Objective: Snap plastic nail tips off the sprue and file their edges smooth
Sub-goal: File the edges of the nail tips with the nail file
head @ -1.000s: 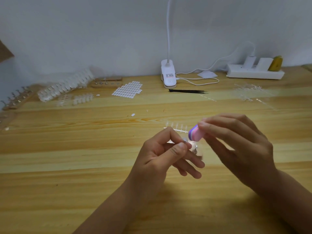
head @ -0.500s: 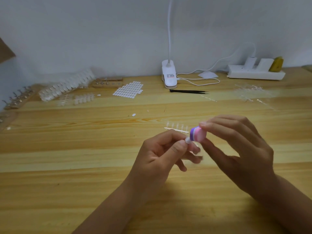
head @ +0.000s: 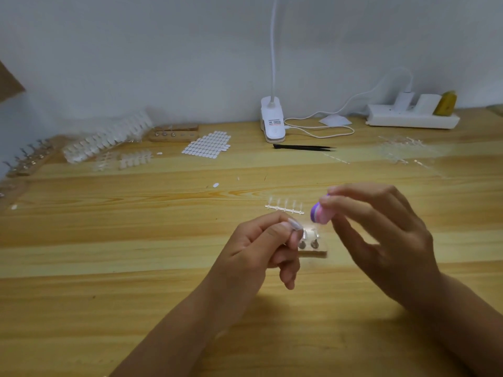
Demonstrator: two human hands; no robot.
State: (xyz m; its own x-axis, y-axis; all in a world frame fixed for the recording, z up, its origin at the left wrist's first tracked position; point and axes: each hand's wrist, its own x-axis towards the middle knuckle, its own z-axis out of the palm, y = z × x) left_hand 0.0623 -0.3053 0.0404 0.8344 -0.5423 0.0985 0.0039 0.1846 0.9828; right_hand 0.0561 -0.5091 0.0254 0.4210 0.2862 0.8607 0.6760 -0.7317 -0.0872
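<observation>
Item 1: left hand (head: 258,251). Fingers (head: 272,232) pinch a clear nail tip (head: 295,223), held above the desk (head: 109,268).
Item 2: right hand (head: 381,235). Its fingers pinch a pink-and-purple file block (head: 319,213). Half a second ago the block touched the tip; now it sits up and to the right, apart from it.
Item 3: sprue (head: 284,208), flat on the desk just beyond the hands, unmoved.
Item 4: small wooden holder (head: 312,248) with two studs, newly visible between the hands.
Item 5: black tweezers (head: 303,147) and clip lamp (head: 273,123) at the rear, unchanged.
</observation>
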